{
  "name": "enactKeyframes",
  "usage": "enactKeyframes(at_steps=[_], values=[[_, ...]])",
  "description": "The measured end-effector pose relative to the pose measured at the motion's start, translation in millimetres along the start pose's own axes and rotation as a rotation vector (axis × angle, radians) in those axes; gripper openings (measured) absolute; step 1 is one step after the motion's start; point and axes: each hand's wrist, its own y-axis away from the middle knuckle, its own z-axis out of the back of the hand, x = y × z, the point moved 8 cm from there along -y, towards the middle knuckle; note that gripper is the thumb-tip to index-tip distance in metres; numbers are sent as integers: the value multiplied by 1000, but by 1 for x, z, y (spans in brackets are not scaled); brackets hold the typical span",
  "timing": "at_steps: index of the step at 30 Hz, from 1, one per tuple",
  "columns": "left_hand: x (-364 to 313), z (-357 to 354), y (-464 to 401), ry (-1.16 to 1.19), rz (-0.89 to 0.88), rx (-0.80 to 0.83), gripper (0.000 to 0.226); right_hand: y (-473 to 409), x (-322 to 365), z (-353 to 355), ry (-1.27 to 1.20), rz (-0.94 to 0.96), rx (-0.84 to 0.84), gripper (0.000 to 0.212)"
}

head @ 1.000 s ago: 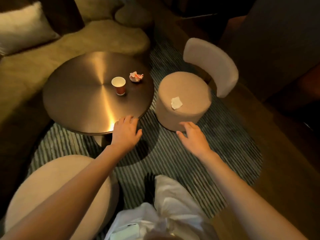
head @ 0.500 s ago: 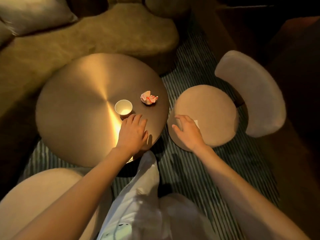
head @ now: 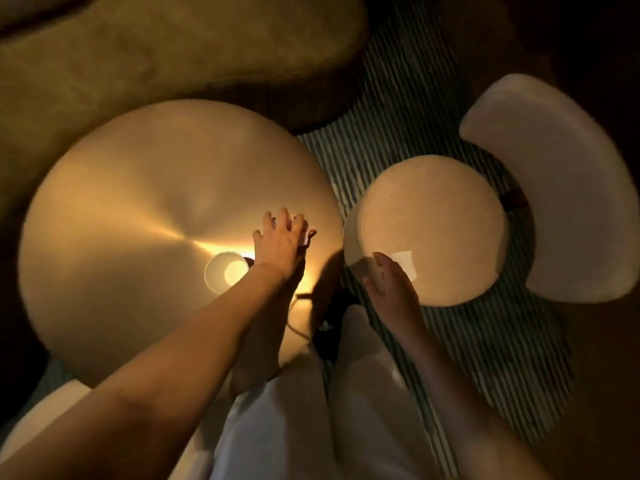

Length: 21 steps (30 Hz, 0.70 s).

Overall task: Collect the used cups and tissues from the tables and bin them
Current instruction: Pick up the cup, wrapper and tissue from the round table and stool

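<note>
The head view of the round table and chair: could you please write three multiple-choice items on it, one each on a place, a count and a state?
1. Where does the flat tissue lie?
A. on the chair seat
B. on the round table
C. on the rug

2. How many paper cups stand on the table?
A. one
B. two
C. three

3. How does the cup stand?
A. upright, mouth up
B. on its side
C. upside down

Answers: 1 A, it lies on the seat by the right hand. 2 A, only one shows, beside the left hand. 3 A, its open inside faces the camera.
</note>
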Motion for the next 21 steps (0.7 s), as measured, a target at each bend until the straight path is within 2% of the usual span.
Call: enactKeyframes(at_steps=[4,8,13,17,21], values=[[3,-14,-19,160,-36,-31,52,-9,-25,1,-32,-5,-6,52],[-6,-11,-16,345,-92,-132,48,-9,-49,5,-104,-22,-1,51],[-66,6,-17,505,-221,-185,52,-25,-91,27,-127,-23,-48,49],[-123,0,-20,536,-290,-176,53,-48,-145,35,-98,-89,-64,49],[-163,-25,-33,506,-297,-161,53,-74,-199,27,-111,-134,-74,65]])
